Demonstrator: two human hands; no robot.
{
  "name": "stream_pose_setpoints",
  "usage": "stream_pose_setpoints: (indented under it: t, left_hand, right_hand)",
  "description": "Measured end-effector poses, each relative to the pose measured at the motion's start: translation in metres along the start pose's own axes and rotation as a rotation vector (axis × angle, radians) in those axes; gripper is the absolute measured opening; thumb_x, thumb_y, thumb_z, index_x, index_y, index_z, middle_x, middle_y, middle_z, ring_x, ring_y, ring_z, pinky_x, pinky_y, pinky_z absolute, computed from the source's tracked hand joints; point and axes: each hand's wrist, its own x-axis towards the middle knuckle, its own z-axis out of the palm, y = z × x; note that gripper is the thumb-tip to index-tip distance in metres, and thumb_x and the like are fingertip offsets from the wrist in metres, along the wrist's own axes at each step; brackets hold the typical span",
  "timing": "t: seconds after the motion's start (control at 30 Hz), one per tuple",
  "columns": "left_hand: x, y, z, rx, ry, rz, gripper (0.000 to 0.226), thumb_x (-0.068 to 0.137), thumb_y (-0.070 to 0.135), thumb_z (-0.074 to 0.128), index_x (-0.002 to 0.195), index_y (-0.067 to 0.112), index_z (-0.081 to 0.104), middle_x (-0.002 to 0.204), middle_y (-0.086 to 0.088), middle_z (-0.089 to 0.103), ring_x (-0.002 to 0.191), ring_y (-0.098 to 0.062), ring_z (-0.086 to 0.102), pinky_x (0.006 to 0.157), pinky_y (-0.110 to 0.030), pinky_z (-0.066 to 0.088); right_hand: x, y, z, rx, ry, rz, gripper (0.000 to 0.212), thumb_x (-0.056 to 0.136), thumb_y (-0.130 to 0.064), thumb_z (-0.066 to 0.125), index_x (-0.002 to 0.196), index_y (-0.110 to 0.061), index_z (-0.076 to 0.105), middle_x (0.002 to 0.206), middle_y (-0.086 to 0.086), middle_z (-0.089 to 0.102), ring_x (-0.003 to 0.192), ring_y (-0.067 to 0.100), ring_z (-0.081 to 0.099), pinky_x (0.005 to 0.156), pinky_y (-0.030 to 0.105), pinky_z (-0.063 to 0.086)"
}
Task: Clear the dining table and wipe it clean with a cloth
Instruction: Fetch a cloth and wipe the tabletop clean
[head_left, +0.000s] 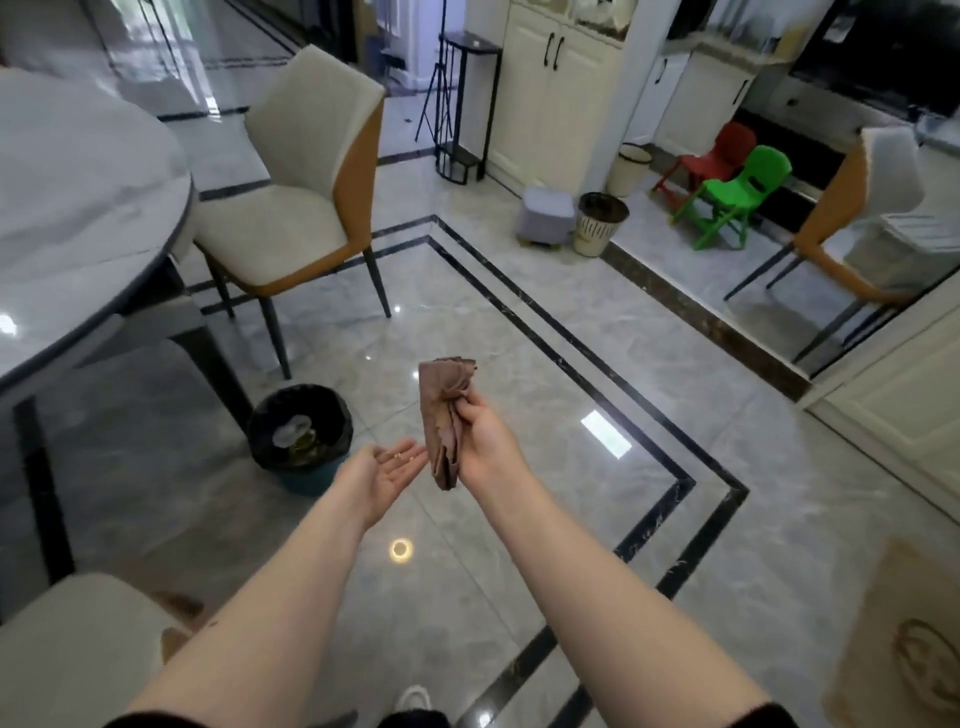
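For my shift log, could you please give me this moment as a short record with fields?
left hand: open, palm up, a few small crumbs on it
right hand: grips a brown cloth, bunched, hanging down
bin: on the floor under the table edge, black liner, waste inside, just left of the left hand
table: far left, marble top, nothing seen on the part in view
chair: beside the table

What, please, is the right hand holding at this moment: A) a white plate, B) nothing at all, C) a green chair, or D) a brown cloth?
D: the right hand has its fingers curled round a bunched brown cloth, while the left hand lies open, palm up, beside it with a few crumbs on it.
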Motion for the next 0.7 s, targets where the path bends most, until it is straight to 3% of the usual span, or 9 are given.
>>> stream_pose_setpoints:
  t: [0.13,0.23,0.3,0.4,0.5,0.6,0.7]
  left_hand:
    - [0.045,0.045,-0.002,-0.026,0.072,0.029,0.044,0.096,0.005,0.020,0.132,-0.013,0.038,0.136,-0.028,0.044,0.128,-0.036,0.043,0.095,-0.040,0.040]
    - [0.078,0.075,-0.010,-0.088,0.136,0.056,0.046,0.096,0.007,0.019,0.132,-0.014,0.038,0.137,-0.029,0.044,0.127,-0.037,0.044,0.095,-0.039,0.041]
    - [0.110,0.103,-0.022,-0.114,0.184,0.070,0.046,0.096,0.008,0.019,0.130,-0.014,0.039,0.136,-0.031,0.044,0.126,-0.039,0.045,0.096,-0.040,0.041]
    - [0.159,0.136,-0.041,-0.175,0.301,0.113,0.046,0.096,0.008,0.019,0.129,-0.014,0.041,0.135,-0.031,0.045,0.127,-0.039,0.045,0.100,-0.039,0.040]
    - [0.203,0.162,-0.056,-0.195,0.394,0.139,0.046,0.096,0.009,0.019,0.128,-0.014,0.042,0.135,-0.030,0.045,0.127,-0.039,0.045,0.099,-0.039,0.040]
    - [0.253,0.182,-0.072,-0.219,0.464,0.171,0.048,0.100,0.015,0.017,0.128,-0.013,0.043,0.136,-0.030,0.045,0.126,-0.039,0.045,0.097,-0.038,0.041]
    - [0.294,0.197,-0.087,-0.281,0.564,0.159,0.049,0.102,0.019,0.016,0.129,-0.012,0.043,0.136,-0.027,0.046,0.127,-0.037,0.046,0.101,-0.037,0.040]
  right_hand:
    - [0.063,0.002,0.026,-0.060,-0.009,0.057,0.040,0.100,-0.001,0.025,0.136,-0.005,0.044,0.129,0.022,0.053,0.085,0.018,0.058,0.078,0.026,0.047]
    - [0.111,0.003,0.047,-0.087,-0.033,0.095,0.039,0.100,-0.001,0.024,0.131,-0.009,0.046,0.101,0.012,0.061,0.083,0.017,0.059,0.070,0.024,0.050]
    - [0.154,0.013,0.072,-0.147,-0.053,0.161,0.036,0.100,-0.001,0.023,0.124,-0.014,0.047,0.093,0.009,0.060,0.082,0.016,0.058,0.067,0.023,0.051]
    - [0.220,0.030,0.097,-0.205,-0.050,0.226,0.040,0.100,0.001,0.023,0.131,-0.010,0.046,0.109,0.016,0.061,0.082,0.017,0.058,0.072,0.025,0.050]
    - [0.281,0.049,0.111,-0.231,-0.070,0.273,0.041,0.099,0.002,0.023,0.135,-0.003,0.043,0.135,0.024,0.048,0.089,0.023,0.058,0.095,0.038,0.043]
    - [0.345,0.070,0.118,-0.291,-0.102,0.330,0.043,0.098,0.004,0.022,0.136,-0.001,0.041,0.139,0.025,0.044,0.121,0.034,0.050,0.110,0.043,0.033]
    - [0.399,0.087,0.120,-0.341,-0.087,0.372,0.044,0.098,0.005,0.022,0.137,-0.003,0.041,0.138,0.024,0.046,0.128,0.036,0.045,0.111,0.046,0.032]
